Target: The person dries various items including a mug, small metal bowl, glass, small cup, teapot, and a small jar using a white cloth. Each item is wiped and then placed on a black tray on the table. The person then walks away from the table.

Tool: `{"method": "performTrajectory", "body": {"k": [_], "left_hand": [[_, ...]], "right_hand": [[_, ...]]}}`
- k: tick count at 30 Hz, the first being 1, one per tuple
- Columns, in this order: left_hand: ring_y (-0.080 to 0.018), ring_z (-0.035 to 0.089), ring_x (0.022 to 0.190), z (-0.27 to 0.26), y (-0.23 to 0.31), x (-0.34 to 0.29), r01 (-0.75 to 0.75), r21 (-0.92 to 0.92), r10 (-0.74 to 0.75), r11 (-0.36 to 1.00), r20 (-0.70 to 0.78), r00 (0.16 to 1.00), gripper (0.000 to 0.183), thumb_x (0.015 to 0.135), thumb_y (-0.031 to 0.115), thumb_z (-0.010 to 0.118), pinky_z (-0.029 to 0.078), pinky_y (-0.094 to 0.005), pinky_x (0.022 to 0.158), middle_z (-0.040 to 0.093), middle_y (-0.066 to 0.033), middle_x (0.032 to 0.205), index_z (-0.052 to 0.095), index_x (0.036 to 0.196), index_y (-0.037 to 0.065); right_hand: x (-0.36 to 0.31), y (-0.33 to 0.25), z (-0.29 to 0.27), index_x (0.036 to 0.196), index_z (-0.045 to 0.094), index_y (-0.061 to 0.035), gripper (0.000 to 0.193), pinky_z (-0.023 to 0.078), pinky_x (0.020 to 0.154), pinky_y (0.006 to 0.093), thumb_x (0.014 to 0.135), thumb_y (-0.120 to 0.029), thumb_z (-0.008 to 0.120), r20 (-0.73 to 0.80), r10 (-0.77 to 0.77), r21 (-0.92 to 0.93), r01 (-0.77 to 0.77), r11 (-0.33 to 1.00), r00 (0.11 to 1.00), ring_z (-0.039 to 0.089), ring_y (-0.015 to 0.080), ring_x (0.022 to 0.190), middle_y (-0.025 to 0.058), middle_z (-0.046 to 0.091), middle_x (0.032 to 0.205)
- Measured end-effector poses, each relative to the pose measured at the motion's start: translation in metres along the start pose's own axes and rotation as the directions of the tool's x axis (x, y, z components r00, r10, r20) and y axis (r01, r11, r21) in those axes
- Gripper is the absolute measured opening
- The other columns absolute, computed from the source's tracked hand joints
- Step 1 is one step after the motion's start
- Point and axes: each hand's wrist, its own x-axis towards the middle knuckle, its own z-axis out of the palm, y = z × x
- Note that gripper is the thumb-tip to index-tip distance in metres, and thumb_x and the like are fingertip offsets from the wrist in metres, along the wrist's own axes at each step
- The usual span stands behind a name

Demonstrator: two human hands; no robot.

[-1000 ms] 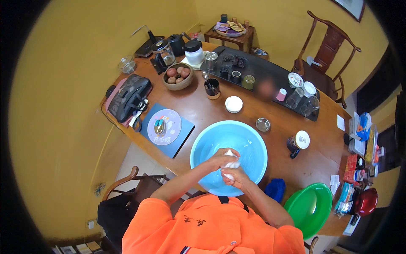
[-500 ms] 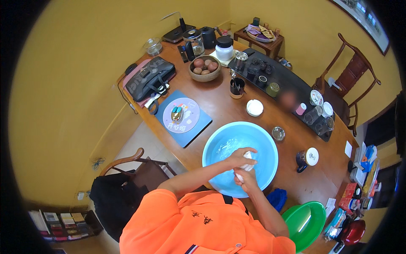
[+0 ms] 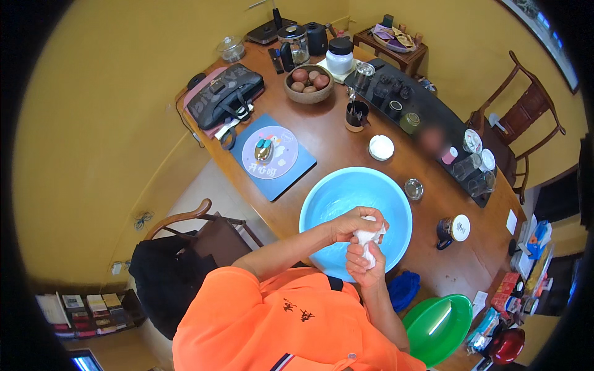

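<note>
Over the right part of a light blue basin [image 3: 315, 207] with water in it, both hands grip a bunched, twisted white cloth [image 3: 370, 237]. My left hand [image 3: 354, 224] is closed round the cloth's upper end, its forearm crossing the basin's near left rim. Just below it, my right hand [image 3: 365, 264] is wrapped round the lower part, and some white cloth pokes out between its fingers. The cloth is held above the water. Much of it is hidden inside the two fists.
Near the basin lie a blue cloth [image 3: 403, 290], a green basin [image 3: 438, 331], a glass dish [image 3: 414, 189], a white round dish [image 3: 381, 148] and a lidded mug [image 3: 453, 231]. Further off are a bowl of round brown things [image 3: 309, 85], a black tea tray [image 3: 427, 127] and a blue board [image 3: 296, 170].
Both hands have risen and shifted slightly right with the cloth, and more of it shows between them. The whole view has also shifted a little.
</note>
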Motion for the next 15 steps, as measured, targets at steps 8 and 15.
{"method": "performTrajectory", "body": {"k": [8,15], "left_hand": [[-0.01,0.057,0.075,0.013,0.002,0.006,0.009,0.713,0.179,0.701,-0.188,0.966,0.01,0.068,0.006,0.07,0.048,-0.0257,0.067,0.062,-0.0005,0.078,0.06,0.07,0.006],[-0.0236,0.061,0.071,0.007,-0.021,0.013,0.06,0.936,0.418,0.347,-0.212,0.883,0.009,0.062,0.007,0.065,0.05,-0.0325,0.067,0.064,-0.0097,0.076,0.061,0.07,0.006]], "right_hand": [[0.013,-0.012,-0.007,0.089,0.049,-0.0053,0.015,0.029,0.038,0.024,0.078,-0.005,0.059,-0.311,-0.182,-0.554,-0.022,0.832,0.933,0.039,0.01,0.043,0.0026,0.046,0.062],[0.038,-0.006,-0.025,0.08,0.049,-0.0056,0.015,0.027,0.033,0.025,0.08,-0.011,0.063,-0.156,-0.612,-0.862,0.196,0.468,0.775,0.041,0.0097,0.039,0.0007,0.044,0.056]]}}
